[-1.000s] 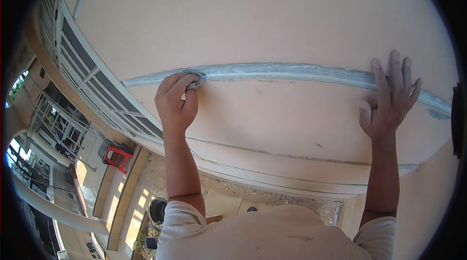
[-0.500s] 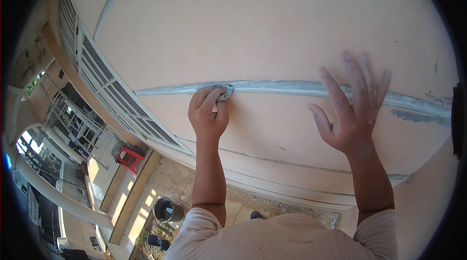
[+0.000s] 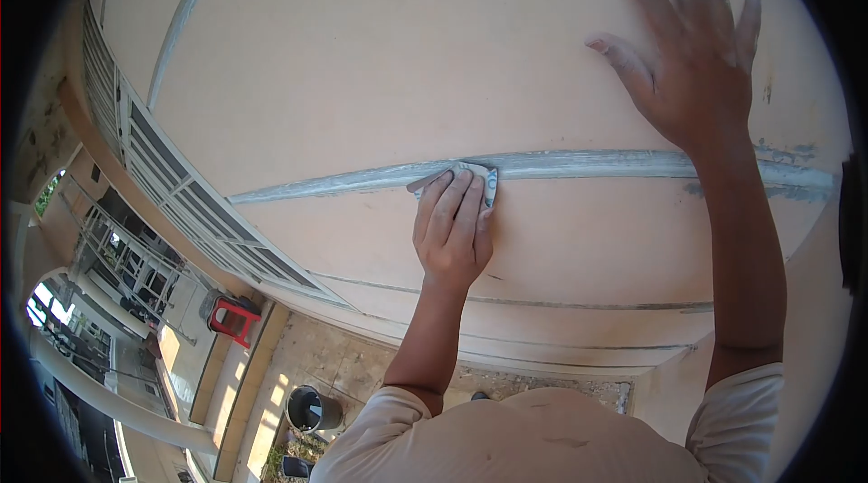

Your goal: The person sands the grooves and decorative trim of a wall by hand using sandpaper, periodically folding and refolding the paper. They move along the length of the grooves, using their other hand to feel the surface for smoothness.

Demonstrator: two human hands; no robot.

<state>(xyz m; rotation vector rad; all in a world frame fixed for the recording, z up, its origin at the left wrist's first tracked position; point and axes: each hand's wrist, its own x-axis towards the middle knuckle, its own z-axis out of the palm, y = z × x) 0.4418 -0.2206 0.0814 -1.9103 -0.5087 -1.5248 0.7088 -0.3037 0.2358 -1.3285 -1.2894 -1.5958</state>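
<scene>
We hold one printed sheet point(image 3: 491, 184) against one grey band point(image 3: 597, 164) with our left hand point(image 3: 452, 243), our right hand point(image 3: 701, 76) spread wide.

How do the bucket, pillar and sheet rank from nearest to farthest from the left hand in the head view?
1. Sheet: nearest, in the left hand.
2. Bucket: on the ground, below and left of that hand in the picture.
3. Pillar: farthest, low toward the picture's left edge.

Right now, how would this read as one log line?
left hand: holding sheet at grey strip | right hand: spread over wall
</scene>
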